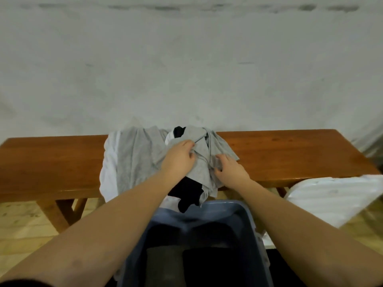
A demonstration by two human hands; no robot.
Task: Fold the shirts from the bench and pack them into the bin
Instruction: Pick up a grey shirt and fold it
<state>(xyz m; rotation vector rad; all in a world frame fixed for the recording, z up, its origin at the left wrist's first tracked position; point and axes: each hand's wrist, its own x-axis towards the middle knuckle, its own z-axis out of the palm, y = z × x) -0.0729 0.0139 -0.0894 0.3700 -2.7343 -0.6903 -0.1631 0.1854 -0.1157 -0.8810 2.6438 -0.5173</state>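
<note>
The bench has bare wood left and right of your shirts, which hang over its near edge. The bin sits open, near you. Your left hand bunches gray cloth; your right hand pinches it, fingers curled.

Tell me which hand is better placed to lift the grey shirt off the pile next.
Left, probably. The left hand already grips a bunched fold of the grey shirt atop the pile; the right hand only holds its lower edge.
</note>
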